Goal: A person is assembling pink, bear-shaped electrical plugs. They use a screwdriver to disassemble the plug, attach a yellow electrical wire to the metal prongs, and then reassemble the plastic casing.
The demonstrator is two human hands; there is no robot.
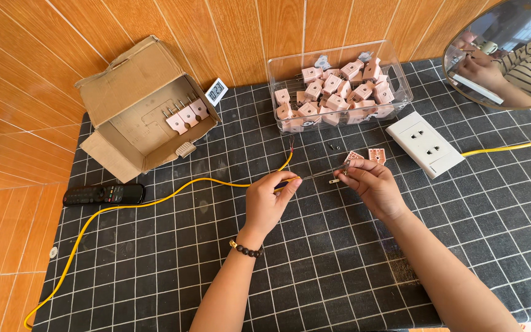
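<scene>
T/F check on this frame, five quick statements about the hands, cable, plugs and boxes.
1. The left hand pinches the yellow cable. True.
2. The clear box holds pink plugs. True.
3. The cardboard box stands upright and closed. False: it lies on its side, open, with plugs inside.
4. The right hand rests on the white socket. False: they are apart; it holds a thin tool.
5. The remote lies left of the hands. True.

table (314, 270): dark, white-gridded | lying on it: open cardboard box (131, 110), clear bin of pink plugs (338, 86), white socket plate (424, 144), black remote (103, 194), yellow cable (155, 194), small clock (216, 90), loose pink plug parts (365, 156)
</scene>
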